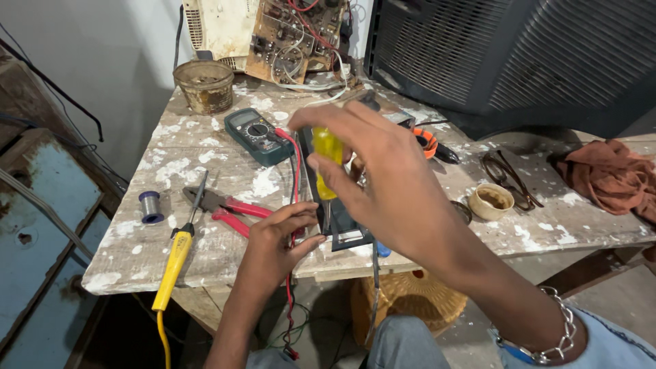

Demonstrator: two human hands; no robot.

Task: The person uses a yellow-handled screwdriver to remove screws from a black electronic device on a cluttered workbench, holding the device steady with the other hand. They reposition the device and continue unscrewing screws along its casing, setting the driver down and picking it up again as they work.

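My right hand point(379, 174) grips a screwdriver with a yellow handle point(326, 147), held upright with its shaft pointing down onto a dark rectangular frame part point(345, 229) at the table's front edge. My left hand point(277, 242) rests beside it, fingers pressing the frame's left side near a red wire point(295, 171). A metal chain bracelet point(557, 335) is on my right wrist.
On the paint-spattered wooden table point(198, 147) lie a green multimeter point(257, 134), red-handled pliers point(225, 205), a yellow soldering iron point(174, 263), a solder spool point(150, 205), a rusty tin point(203, 85), scissors point(506, 178), a small cup point(490, 200), a brown rag point(608, 174). A circuit board point(294, 37) leans behind.
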